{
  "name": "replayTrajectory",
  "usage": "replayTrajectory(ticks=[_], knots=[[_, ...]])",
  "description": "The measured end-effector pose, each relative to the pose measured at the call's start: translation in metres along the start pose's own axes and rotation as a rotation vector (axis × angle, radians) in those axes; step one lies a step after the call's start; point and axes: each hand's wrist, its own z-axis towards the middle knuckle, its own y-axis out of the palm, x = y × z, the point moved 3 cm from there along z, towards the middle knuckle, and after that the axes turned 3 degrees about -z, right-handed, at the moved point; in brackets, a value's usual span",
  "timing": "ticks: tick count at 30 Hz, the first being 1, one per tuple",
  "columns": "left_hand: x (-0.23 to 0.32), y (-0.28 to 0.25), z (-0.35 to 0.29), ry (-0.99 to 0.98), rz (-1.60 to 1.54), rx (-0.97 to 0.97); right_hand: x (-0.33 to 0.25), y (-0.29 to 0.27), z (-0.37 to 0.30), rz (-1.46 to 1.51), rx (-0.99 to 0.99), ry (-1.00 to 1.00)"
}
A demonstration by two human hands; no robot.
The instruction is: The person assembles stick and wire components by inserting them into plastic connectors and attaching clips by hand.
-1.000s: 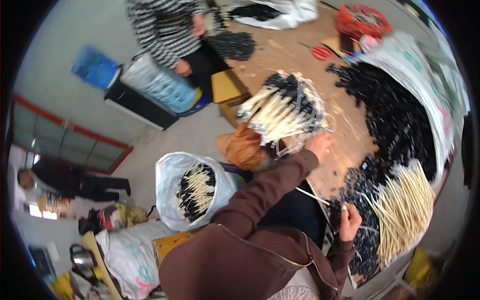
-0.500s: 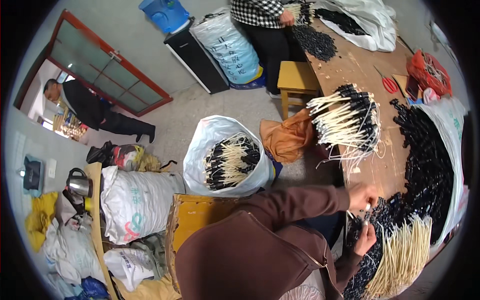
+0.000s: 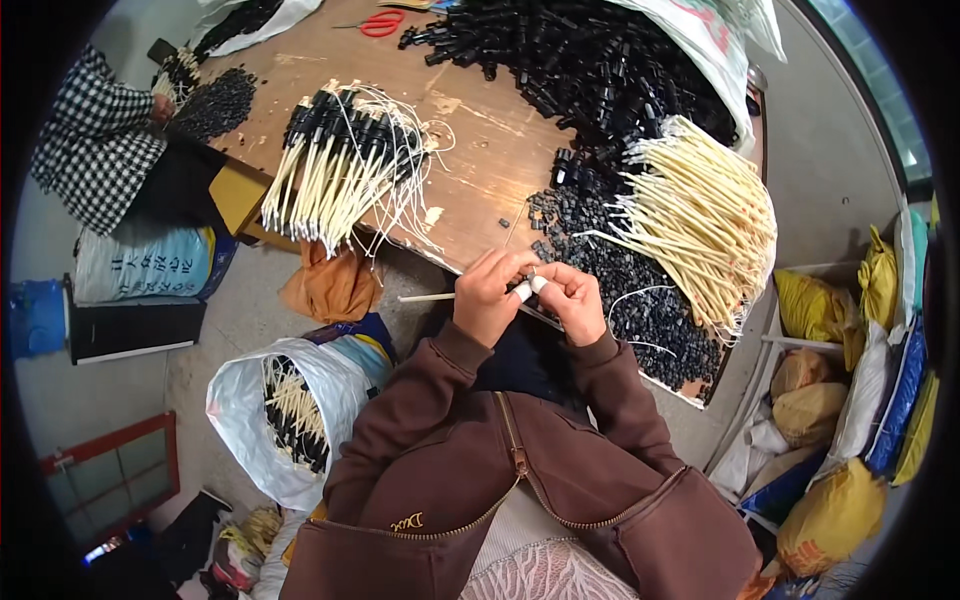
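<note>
My left hand (image 3: 488, 299) is closed on a thin cream rod (image 3: 426, 297), whose pale end sticks out to the left past the fingers. My right hand (image 3: 570, 305) meets it fingertip to fingertip, pinching something small at the join; the fingers mostly hide it. Both thumbs wear white wraps. The hands are over the table's front edge, above my lap. Just beyond the right hand lie a spread of small black pieces (image 3: 640, 290) and a big bundle of cream rods (image 3: 700, 215) with thin white strings.
Rods with black fittings form a bundle (image 3: 345, 165) at left on the table (image 3: 480, 125). Behind lie a heap of black plastic parts (image 3: 590, 60) and red scissors (image 3: 381, 23). A white sack (image 3: 345, 400) stands on the floor. Another person (image 3: 105, 130) works at far left.
The view has swung round to the right, so the table now lies ahead. My hands have come together from slightly apart, now off the table's edge.
</note>
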Motion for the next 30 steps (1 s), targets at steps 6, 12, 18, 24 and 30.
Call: replayTrajectory(ticks=[6,12,18,24,30], knots=[[-0.016,0.002,0.000,-0.319,-0.172,-0.068,0.008,-0.005,-0.001,-0.304,0.104,-0.136],[-0.029,0.004,0.003,-0.391,-0.218,-0.100,0.007,-0.003,0.001,-0.602,0.209,-0.280],[-0.030,0.005,0.003,-0.314,-0.162,-0.096,-0.008,0.003,0.000,-0.600,0.226,-0.248],[-0.032,-0.003,0.004,-0.314,-0.338,-0.014,-0.002,-0.001,0.001,-0.566,0.154,-0.212],[-0.003,-0.006,0.020,-0.068,-0.136,-0.320,-0.005,-0.012,0.002,0.480,0.024,-0.003]])
